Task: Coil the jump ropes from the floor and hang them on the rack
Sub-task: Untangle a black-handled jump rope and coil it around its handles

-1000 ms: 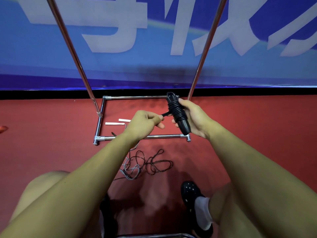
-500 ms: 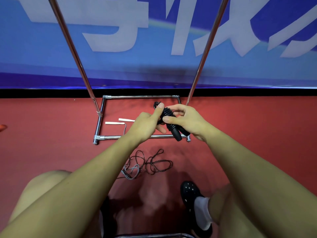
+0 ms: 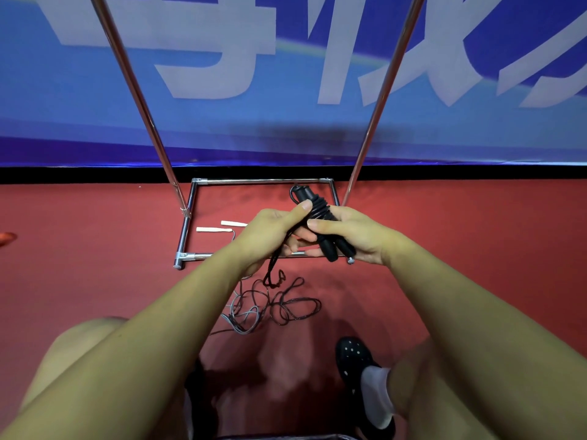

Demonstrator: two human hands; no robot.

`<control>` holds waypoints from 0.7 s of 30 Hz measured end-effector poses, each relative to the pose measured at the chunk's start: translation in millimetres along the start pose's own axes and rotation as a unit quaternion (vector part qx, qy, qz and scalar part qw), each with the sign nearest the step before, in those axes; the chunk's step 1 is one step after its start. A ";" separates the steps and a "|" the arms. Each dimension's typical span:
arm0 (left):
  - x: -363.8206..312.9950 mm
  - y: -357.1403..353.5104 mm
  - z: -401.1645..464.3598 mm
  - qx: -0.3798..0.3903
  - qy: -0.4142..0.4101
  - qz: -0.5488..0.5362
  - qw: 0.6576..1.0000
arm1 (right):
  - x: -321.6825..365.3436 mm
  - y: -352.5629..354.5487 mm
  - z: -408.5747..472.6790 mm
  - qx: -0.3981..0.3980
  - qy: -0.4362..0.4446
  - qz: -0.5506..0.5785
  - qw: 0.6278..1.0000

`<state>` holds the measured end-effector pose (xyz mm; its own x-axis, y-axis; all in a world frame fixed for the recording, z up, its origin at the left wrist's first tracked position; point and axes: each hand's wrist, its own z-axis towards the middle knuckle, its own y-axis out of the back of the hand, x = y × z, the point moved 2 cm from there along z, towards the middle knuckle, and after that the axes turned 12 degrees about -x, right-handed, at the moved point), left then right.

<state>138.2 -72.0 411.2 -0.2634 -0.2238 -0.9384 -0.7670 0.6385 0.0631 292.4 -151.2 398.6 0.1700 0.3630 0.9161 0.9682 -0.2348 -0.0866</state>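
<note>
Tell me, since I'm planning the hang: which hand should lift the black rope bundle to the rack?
Probably the right hand: it grips the black coiled jump rope's handles; the left hand only pinches its loose loop.

Both hands hold a black rope (image 3: 320, 217) above the red floor (image 3: 95, 281). The right hand (image 3: 355, 233) grips its two handles, cord wound round them; the left hand (image 3: 270, 233) pinches a short loop that hangs below. A loose rope (image 3: 273, 308) with white handles (image 3: 211, 229) lies by the rack (image 3: 185, 230) base.
</note>
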 end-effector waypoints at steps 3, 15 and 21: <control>0.6 1.0 -2.7 0.033 0.078 0.008 0.996 | 6.4 0.7 0.2 -0.044 0.044 -0.028 0.998; 10.7 0.1 3.7 0.056 0.103 -0.047 0.992 | 17.2 33.0 -1.4 -0.123 0.084 -0.020 0.989; 14.0 3.0 11.6 -0.013 0.038 -0.020 0.999 | 15.3 36.3 0.3 -0.156 0.081 -0.035 0.984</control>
<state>139.0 -64.7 394.4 -0.2748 -0.3055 -0.9117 -0.7927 0.6086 0.0350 330.2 -153.9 409.4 0.0492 0.2451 0.9683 0.8687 -0.4889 0.0796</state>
